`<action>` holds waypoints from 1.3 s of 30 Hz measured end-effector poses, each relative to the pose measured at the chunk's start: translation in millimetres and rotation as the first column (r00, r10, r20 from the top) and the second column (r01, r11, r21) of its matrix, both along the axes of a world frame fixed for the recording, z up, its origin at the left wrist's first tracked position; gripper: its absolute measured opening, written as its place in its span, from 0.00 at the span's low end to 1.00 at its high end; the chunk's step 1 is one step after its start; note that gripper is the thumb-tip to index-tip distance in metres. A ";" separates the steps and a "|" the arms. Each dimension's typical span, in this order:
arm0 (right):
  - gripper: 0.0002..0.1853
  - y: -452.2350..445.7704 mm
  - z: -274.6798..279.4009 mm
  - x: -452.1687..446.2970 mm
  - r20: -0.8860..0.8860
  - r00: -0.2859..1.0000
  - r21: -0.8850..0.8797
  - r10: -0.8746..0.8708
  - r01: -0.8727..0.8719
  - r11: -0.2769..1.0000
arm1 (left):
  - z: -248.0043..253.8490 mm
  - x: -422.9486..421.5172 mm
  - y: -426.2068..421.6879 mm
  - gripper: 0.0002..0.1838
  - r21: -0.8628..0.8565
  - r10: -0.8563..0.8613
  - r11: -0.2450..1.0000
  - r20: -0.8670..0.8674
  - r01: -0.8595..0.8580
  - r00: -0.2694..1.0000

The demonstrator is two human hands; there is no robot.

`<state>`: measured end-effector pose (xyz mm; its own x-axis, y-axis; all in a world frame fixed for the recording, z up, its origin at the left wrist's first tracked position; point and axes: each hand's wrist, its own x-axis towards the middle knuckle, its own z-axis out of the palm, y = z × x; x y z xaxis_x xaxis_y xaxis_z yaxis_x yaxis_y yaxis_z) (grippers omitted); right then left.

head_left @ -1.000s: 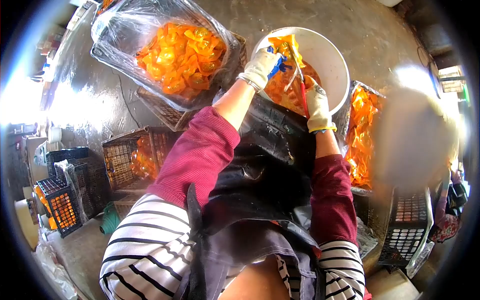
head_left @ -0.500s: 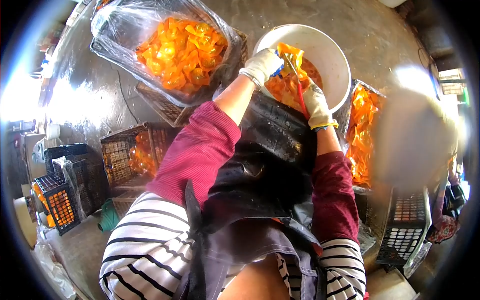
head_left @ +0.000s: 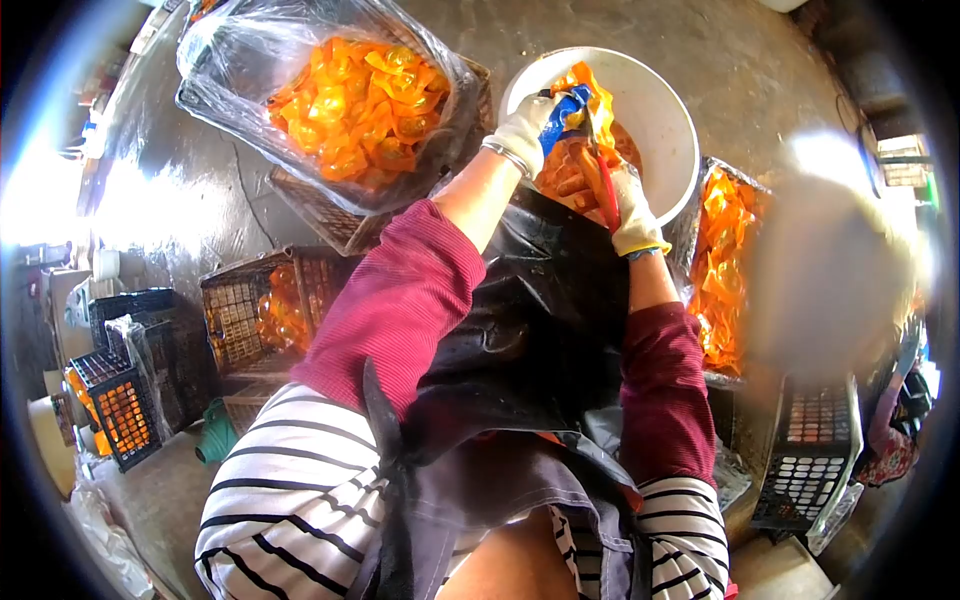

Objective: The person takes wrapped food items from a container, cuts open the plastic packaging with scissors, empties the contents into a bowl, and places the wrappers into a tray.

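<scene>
Dangling now, the orange strip (head_left: 600, 101) is pinched by the left hand (head_left: 524, 130); red-handled scissors (head_left: 606, 192) are gripped in the right hand (head_left: 634, 212) close by.

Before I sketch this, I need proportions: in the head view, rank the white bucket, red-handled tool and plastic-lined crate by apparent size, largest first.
1. Plastic-lined crate
2. White bucket
3. Red-handled tool, partly covered by the right hand

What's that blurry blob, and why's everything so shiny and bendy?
Head view: the pale blob at right is too out of focus to name; white glare hits the floor at left; the lens seems to curve things, darkening the edges; the bucket looks fairly sharp.
</scene>
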<state>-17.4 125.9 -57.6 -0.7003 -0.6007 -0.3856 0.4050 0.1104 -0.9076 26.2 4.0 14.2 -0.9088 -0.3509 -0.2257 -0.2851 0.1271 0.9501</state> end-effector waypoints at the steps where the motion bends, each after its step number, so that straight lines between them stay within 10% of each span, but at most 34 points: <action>1: 0.10 1.0 -1.0 -1.8 -0.144 0.988 0.089 0.049 -0.036 0.995 | -2.8 -1.9 -2.1 0.16 -0.129 -0.033 0.991 0.024 0.036 0.999; 4: 0.10 11.1 -30.1 -19.2 -0.634 0.710 0.432 0.307 -0.004 0.902 | -11.4 -8.0 -6.8 0.15 -0.471 -0.074 0.875 0.103 0.114 0.992; 7: 0.10 19.7 -56.2 -33.1 -0.758 0.111 0.647 0.643 0.261 0.717 | -20.0 -14.8 -7.6 0.13 -0.706 -0.049 0.692 0.164 0.152 0.985; 13: 0.14 24.9 -62.4 -36.2 -0.757 0.565 0.483 0.327 0.147 0.863 | -14.5 -15.5 -2.8 0.13 -0.655 -0.004 0.746 0.180 0.123 0.984; 17: 0.14 29.5 -44.2 -27.1 -0.879 0.278 0.454 0.388 0.236 0.859 | -21.3 -14.8 -5.7 0.15 -0.548 -0.152 0.814 0.116 0.191 0.982; 23: 0.12 23.9 -22.2 -28.1 -0.703 0.614 0.654 0.360 0.358 0.667 | -15.5 -2.6 0.3 0.22 -0.415 0.059 0.910 0.141 0.005 0.988; 27: 0.14 38.8 -51.4 -43.7 -0.792 0.604 0.408 0.091 0.413 0.814 | -45.6 6.6 -41.8 0.16 -0.661 -0.088 0.743 -0.258 -0.109 0.962; 30: 0.15 44.5 -38.3 -36.5 -0.519 0.755 -0.099 -0.399 0.411 0.906 | -22.9 34.4 -70.4 0.11 -0.806 -0.112 0.559 -0.305 -0.193 0.946; 34: 0.17 55.2 0.3 -20.7 -0.158 0.865 -0.552 -0.477 0.323 0.769 | -10.1 91.8 -89.3 0.18 -0.656 0.287 0.712 -0.053 -0.250 0.956; 39: 0.20 45.1 12.2 -17.7 -0.012 0.951 -0.727 -0.310 0.205 0.655 | -42.6 112.8 -122.5 0.37 -0.774 0.192 0.560 0.468 0.295 0.863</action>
